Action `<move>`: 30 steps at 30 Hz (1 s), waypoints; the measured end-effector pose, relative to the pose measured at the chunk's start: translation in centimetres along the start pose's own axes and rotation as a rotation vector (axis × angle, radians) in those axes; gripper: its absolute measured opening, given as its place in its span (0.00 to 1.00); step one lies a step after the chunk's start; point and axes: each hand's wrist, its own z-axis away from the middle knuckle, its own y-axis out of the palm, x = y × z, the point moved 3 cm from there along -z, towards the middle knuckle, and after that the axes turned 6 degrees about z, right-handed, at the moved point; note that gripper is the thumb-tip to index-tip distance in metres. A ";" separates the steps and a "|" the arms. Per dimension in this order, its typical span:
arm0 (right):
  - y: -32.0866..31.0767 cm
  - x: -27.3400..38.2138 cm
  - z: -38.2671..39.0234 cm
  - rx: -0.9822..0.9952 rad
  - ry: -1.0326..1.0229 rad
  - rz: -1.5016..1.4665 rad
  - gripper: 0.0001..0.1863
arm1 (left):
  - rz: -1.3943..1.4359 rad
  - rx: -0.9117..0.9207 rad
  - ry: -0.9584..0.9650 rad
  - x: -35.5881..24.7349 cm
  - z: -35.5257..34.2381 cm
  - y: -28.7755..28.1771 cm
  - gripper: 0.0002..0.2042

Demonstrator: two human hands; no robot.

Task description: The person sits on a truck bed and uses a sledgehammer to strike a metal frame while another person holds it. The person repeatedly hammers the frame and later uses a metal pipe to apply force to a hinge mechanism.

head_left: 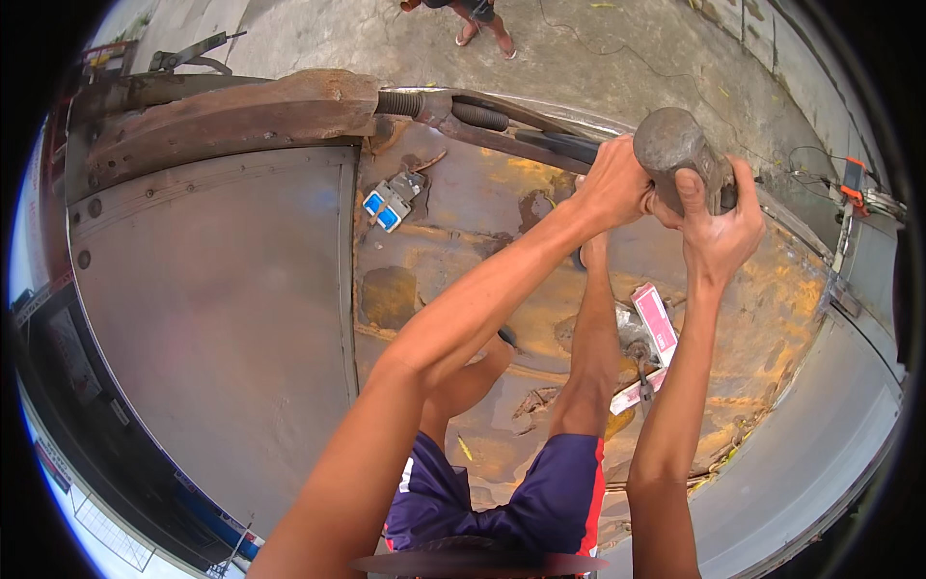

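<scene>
Snugly, the right hand (721, 230) clasps the metal cylinder (672, 145) (round-faced).

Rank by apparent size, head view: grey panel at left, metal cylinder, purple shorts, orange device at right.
1. Grey panel
2. Purple shorts
3. Metal cylinder, partly covered by fingers
4. Orange device

The hammer (675, 145) takes up the room between left hand (619, 183) and right hand (721, 236). Between the forearms (690, 376), the person's legs (586, 352) and a pink carton (656, 323) break up the rusty floor (439, 256). Left of the left forearm (487, 299), a patch of that floor lies open, with a blue-and-white box (383, 211) at its far end and a metal panel (222, 270) along its left. Ahead-left, a rusted beam (231, 121) bars low passage.
</scene>
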 end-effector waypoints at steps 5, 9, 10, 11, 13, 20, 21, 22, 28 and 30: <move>0.1 -0.4 9.0 -0.191 -0.078 0.012 0.49 | 0.072 0.199 0.109 -0.1 5.8 -0.4 0.13; 0.1 -0.3 10.5 -0.118 -0.112 0.091 0.52 | 0.004 0.341 0.190 0.0 6.1 -0.7 0.12; -0.4 -0.6 10.0 -0.037 -0.063 0.111 0.53 | -0.011 0.330 0.180 -0.1 5.9 -0.6 0.12; -0.7 -0.4 9.2 0.029 -0.126 0.117 0.54 | -0.021 0.355 0.200 -0.1 5.6 -0.6 0.12; -1.7 -0.8 7.0 0.302 -0.066 0.032 0.54 | -0.075 0.486 0.123 -0.1 5.2 -0.1 0.13; -1.1 -1.6 0.9 1.122 0.145 -0.398 0.59 | -0.127 0.607 0.161 -1.2 3.8 -1.0 0.10; -1.1 -1.2 0.7 1.137 0.183 -0.452 0.58 | -0.143 0.685 0.120 -1.5 3.7 -1.4 0.10; -1.3 -0.6 0.7 1.171 0.202 -0.491 0.57 | -0.158 0.777 0.071 -2.0 3.6 -1.8 0.10; -4.2 3.1 -1.3 1.243 0.106 -0.458 0.47 | 0.005 0.611 0.081 -7.3 2.6 -5.3 0.08; -3.9 4.0 -1.5 1.331 0.090 -0.410 0.46 | -0.001 0.611 0.018 -7.9 3.1 -6.2 0.13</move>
